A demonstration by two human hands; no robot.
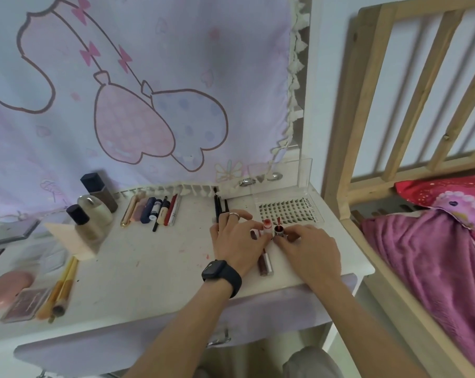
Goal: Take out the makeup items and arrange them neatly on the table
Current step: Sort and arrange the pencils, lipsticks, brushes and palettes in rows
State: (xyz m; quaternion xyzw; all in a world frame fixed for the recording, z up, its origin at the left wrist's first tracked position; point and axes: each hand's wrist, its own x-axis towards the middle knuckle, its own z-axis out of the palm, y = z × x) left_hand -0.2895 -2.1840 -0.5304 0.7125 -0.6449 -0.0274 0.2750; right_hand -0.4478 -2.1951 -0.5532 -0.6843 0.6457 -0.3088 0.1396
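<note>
On the right part of the white table (149, 268), my left hand (236, 241), with a ring and a black watch, holds a small pink-topped lip tube (266, 226) upright. My right hand (307, 249) pinches a second small red lip tube (278, 231) standing right beside it. Another lip gloss tube (266, 264) lies flat between my wrists. A false-lash tray (288, 211) lies just behind my hands. A row of pens and lipsticks (154, 211) lies at the back middle.
Bottles (86, 222) stand at the back left, with brushes (60, 290), a blush palette (23, 304) and a pink case (7, 287) at the front left. A clear acrylic box (304, 170) sits at the back right. A wooden bed frame (348, 132) borders the table's right side.
</note>
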